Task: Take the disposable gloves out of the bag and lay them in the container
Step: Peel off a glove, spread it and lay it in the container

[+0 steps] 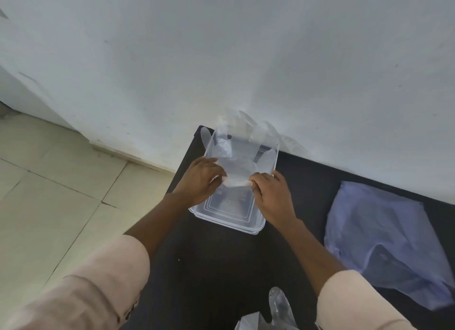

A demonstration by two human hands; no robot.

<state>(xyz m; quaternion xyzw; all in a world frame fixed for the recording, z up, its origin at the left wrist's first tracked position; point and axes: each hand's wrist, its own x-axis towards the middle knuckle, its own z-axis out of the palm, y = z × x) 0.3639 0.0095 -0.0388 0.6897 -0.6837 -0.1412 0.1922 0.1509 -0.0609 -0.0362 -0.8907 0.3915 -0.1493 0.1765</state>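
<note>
Currently both hands, left hand [200, 179] and right hand [269, 194], pinch one glove [236, 168] over the container [229, 221], frame centre. Risk: thin film clings to fingers, lifting out again.

I see white wall [246, 58] behind dark table [221, 268], touching its far edge. Pale tiled floor [49, 194] at left. White skirting [128, 154] where wall meets floor.
</note>
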